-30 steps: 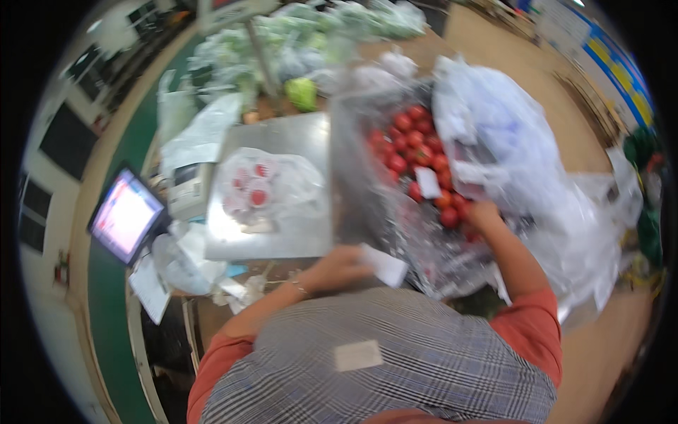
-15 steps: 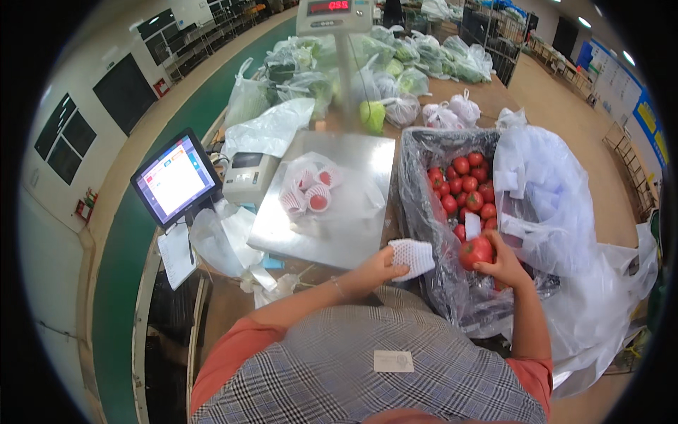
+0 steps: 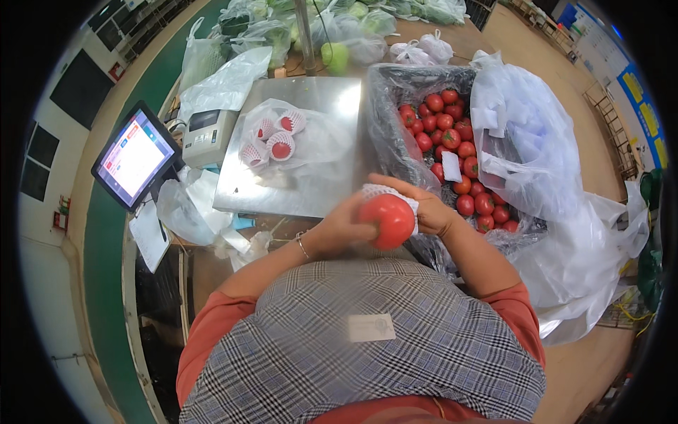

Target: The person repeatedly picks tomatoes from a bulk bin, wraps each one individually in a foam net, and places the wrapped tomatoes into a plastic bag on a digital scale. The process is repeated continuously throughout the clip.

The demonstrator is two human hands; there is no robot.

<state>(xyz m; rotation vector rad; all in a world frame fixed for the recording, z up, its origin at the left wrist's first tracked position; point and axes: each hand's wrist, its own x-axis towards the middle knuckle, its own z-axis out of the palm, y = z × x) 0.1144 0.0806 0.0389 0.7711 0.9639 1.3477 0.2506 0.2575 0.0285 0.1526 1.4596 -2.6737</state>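
Close in front of my body, a large red tomato (image 3: 390, 223) sits between my two hands, its near side bare. A white foam net sleeve (image 3: 373, 189) wraps its far side and shows again at its right edge. My left hand (image 3: 341, 227) is closed against the tomato's left side, slightly blurred. From the right, my right hand (image 3: 426, 206) grips the sleeve and the tomato, its fingers reaching over the far side. Several netted tomatoes (image 3: 280, 147) lie in a clear plastic bag (image 3: 321, 147) on the steel scale plate (image 3: 275, 200).
At right stands a plastic-lined crate (image 3: 390, 106) of loose tomatoes (image 3: 452, 138), with white plastic sheeting (image 3: 540, 155) over its right side. A tilted screen (image 3: 136, 155) and a label printer (image 3: 210, 136) stand left of the scale. Bagged vegetables (image 3: 265, 39) cover the far table.
My right hand has brought the tomato left from over the crate to my left hand. The foam sleeve, formerly held apart in my left hand, is now partly around it. The view has tilted downward.
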